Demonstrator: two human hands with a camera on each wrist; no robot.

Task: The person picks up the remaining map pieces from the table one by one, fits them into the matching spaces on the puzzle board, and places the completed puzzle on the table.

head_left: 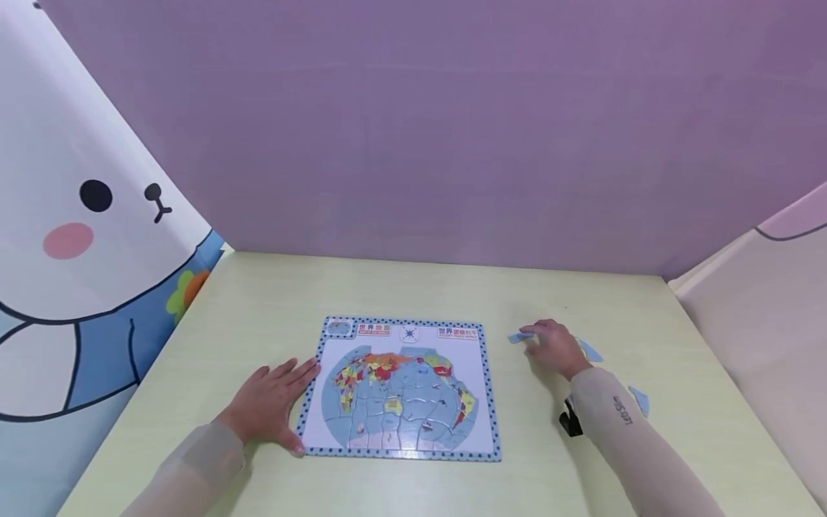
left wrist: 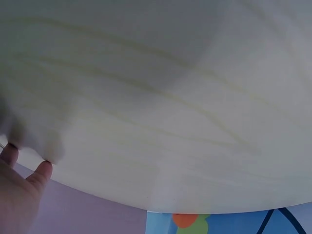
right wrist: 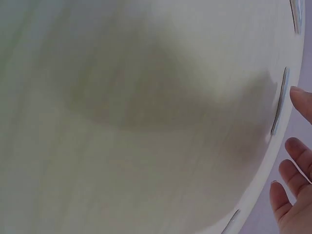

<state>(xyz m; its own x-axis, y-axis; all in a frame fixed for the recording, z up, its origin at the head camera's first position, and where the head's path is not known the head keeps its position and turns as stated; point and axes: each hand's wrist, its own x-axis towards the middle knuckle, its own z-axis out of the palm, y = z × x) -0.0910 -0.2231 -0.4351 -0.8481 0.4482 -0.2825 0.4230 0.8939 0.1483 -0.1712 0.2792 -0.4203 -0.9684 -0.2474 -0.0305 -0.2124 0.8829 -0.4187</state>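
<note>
A world-map jigsaw puzzle (head_left: 402, 455) lies flat on the table, its blue map filled with fitted pieces; bare white backing shows near the map's top. My left hand (head_left: 274, 402) rests with spread fingers along the board's left edge; in the left wrist view only fingertips and part of this hand (left wrist: 22, 195) show. To the right of the board, my right hand (head_left: 554, 348) reaches over a loose blue puzzle piece (head_left: 517, 337), index fingertip right at it. In the right wrist view the fingers of this hand (right wrist: 297, 195) are loosely bent beside a flat piece (right wrist: 280, 105).
Another loose piece (head_left: 591, 350) lies partly hidden behind the right hand, and one more (head_left: 639, 401) sits beside the right forearm. A black strap part (head_left: 571, 420) hangs under the right wrist. A purple wall (head_left: 413, 143) stands behind the pale table (head_left: 271, 287).
</note>
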